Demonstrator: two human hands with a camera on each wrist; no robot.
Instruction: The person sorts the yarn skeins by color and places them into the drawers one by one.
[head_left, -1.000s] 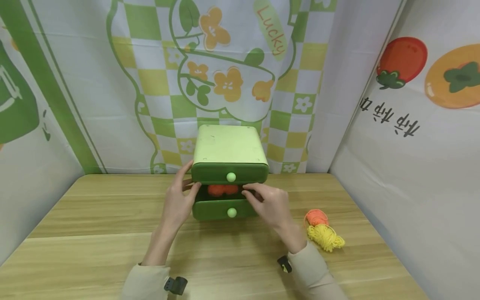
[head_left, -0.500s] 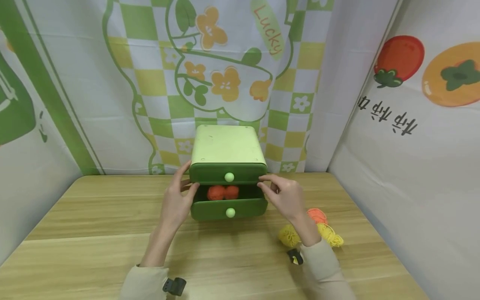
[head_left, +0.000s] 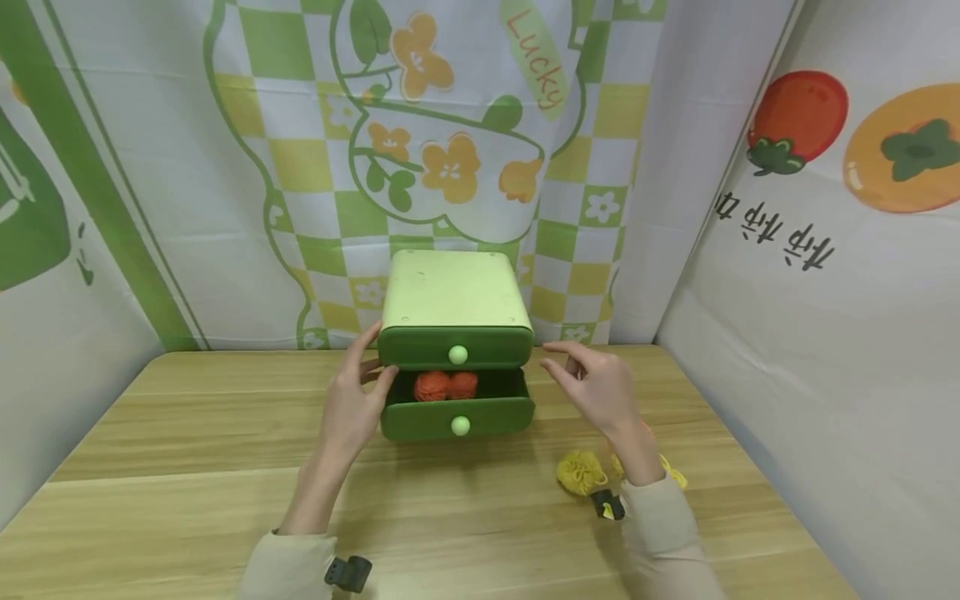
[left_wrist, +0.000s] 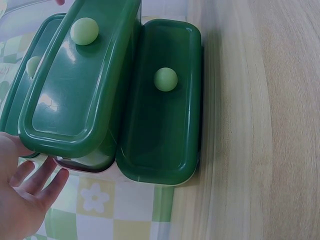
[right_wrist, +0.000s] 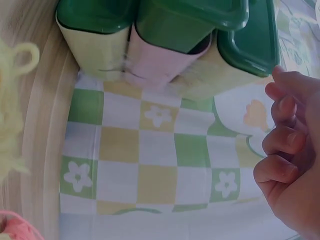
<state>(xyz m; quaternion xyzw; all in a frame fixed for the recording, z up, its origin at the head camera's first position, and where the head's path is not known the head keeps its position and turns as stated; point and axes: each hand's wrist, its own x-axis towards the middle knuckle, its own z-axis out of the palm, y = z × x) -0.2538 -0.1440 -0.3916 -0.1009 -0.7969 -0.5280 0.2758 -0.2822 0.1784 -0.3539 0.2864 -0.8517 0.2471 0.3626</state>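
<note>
A small light-green drawer cabinet (head_left: 457,287) stands at the back of the table. Its middle drawer (head_left: 420,422) is pulled out and holds two orange-red yarn balls (head_left: 432,386). Above it the top drawer (head_left: 420,348) is closed; the bottom drawer (left_wrist: 157,125) shows closed in the left wrist view. My left hand (head_left: 351,400) rests against the cabinet's left side, thumb at the pulled-out drawer's edge, fingers extended. To the right of the cabinet hovers my right hand (head_left: 600,387), fingers loosely bent, holding nothing; the right wrist view shows its bent fingers (right_wrist: 280,170).
A yellow yarn ball (head_left: 580,472) lies on the wooden table (head_left: 465,517) by my right wrist. More yellow yarn (right_wrist: 10,110) and some coral yarn (right_wrist: 19,229) are partly hidden by that arm in the head view. A printed cloth (head_left: 450,100) hangs behind the cabinet.
My right hand has moved right, from the open drawer's mouth to beside the cabinet. The yellow ball, unseen a second ago, now shows. My left hand and the drawer stay put.
</note>
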